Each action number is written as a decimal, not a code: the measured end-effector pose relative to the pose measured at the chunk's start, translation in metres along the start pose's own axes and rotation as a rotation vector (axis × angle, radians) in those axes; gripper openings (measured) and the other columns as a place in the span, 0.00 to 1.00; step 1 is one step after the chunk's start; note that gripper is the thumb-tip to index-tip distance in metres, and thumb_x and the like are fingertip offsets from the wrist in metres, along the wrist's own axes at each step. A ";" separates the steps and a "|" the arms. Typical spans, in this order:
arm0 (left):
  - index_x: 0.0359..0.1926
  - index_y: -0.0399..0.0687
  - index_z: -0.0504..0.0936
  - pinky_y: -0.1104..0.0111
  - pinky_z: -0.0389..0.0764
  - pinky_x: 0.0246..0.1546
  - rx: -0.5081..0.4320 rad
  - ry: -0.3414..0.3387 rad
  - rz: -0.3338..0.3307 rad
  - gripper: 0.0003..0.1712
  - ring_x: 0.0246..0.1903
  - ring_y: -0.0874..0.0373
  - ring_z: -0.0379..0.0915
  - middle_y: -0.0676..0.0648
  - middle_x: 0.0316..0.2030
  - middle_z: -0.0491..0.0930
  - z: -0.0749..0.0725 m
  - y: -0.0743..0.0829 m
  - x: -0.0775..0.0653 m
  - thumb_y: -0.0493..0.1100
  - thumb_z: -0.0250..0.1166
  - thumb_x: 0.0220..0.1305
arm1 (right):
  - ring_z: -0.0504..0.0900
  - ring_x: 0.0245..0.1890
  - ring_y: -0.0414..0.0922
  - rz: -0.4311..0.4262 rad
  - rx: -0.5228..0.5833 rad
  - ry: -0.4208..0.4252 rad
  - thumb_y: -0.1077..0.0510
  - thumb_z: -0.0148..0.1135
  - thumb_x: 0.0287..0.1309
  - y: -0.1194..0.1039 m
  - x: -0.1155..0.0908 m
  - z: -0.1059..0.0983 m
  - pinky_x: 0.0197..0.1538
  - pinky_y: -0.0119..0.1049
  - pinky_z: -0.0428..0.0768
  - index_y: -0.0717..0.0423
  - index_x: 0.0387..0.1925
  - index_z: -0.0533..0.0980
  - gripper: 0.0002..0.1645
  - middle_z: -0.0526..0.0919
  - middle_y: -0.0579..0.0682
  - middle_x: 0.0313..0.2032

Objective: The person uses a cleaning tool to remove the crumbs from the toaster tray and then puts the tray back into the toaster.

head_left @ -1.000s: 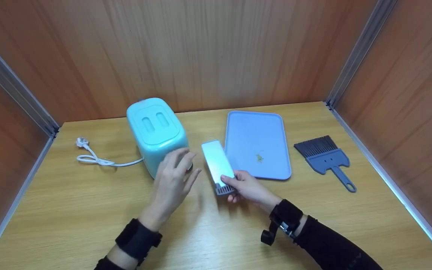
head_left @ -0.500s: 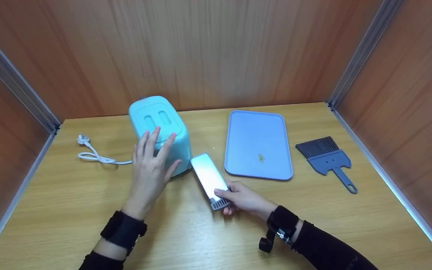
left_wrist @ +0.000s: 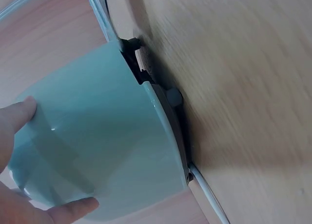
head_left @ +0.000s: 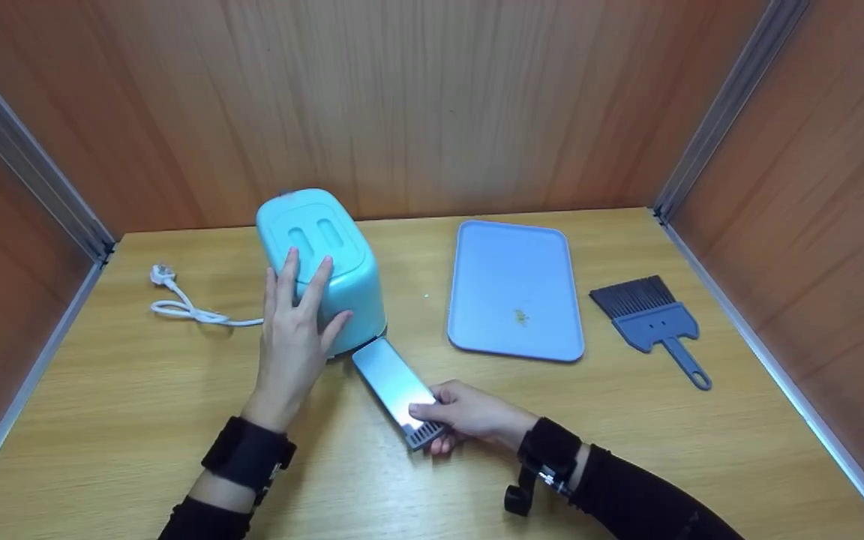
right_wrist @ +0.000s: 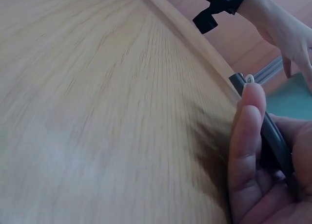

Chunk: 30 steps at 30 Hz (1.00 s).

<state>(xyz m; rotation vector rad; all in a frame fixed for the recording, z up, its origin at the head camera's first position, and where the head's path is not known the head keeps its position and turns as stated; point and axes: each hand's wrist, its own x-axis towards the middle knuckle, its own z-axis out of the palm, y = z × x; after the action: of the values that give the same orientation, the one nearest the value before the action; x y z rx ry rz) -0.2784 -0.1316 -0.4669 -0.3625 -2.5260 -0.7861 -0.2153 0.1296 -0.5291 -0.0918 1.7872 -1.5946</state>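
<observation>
A mint-green toaster (head_left: 361,281) with a lid stands at the back left of the table. My left hand (head_left: 288,337) rests on its near end, fingers straight and spread over the top edge. The left wrist view shows the toaster's smooth wall (left_wrist: 112,131) with the thumb and a finger against it, and a dark gap along its base. My right hand (head_left: 469,412) pinches a silvery crumb tray (head_left: 391,379) by its grey slotted end, thumb on top. The crumb tray's far end is right at the toaster's lower near corner. Edge-on, the crumb tray (right_wrist: 275,141) appears between the fingers in the right wrist view.
A blue serving tray (head_left: 514,277) with a few crumbs (head_left: 521,317) lies right of the toaster. Farther right is a grey-blue brush (head_left: 653,322). The toaster's white cord (head_left: 207,317) and plug lie at left. Wooden panels (head_left: 432,112) enclose the table's back and sides.
My left hand has moved from the toaster's near right side onto its top edge. My right hand has brought the crumb tray left and nearer me, its far end now at the toaster's base.
</observation>
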 end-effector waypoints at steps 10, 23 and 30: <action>0.80 0.59 0.68 0.29 0.70 0.70 -0.010 -0.029 -0.023 0.44 0.82 0.23 0.45 0.37 0.84 0.54 -0.001 0.001 -0.001 0.52 0.76 0.68 | 0.85 0.22 0.35 0.017 0.019 -0.014 0.52 0.62 0.79 -0.010 0.015 0.015 0.27 0.25 0.86 0.61 0.53 0.79 0.15 0.88 0.51 0.30; 0.79 0.59 0.70 0.27 0.70 0.68 -0.016 -0.013 -0.017 0.41 0.81 0.20 0.46 0.36 0.83 0.56 -0.001 0.001 -0.003 0.52 0.75 0.69 | 0.86 0.23 0.36 0.006 0.093 0.041 0.53 0.59 0.81 -0.015 0.028 0.027 0.29 0.25 0.87 0.59 0.52 0.78 0.13 0.89 0.51 0.31; 0.78 0.58 0.72 0.27 0.72 0.66 -0.007 0.015 0.003 0.41 0.79 0.18 0.49 0.35 0.82 0.59 0.000 0.001 -0.003 0.51 0.76 0.68 | 0.86 0.21 0.36 -0.003 0.113 0.056 0.53 0.59 0.81 -0.020 0.037 0.031 0.28 0.25 0.87 0.60 0.51 0.77 0.13 0.89 0.52 0.30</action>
<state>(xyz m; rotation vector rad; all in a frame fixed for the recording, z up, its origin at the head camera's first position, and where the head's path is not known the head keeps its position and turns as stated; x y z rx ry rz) -0.2755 -0.1313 -0.4684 -0.3617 -2.5083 -0.7935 -0.2331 0.0802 -0.5279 0.0032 1.7355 -1.7126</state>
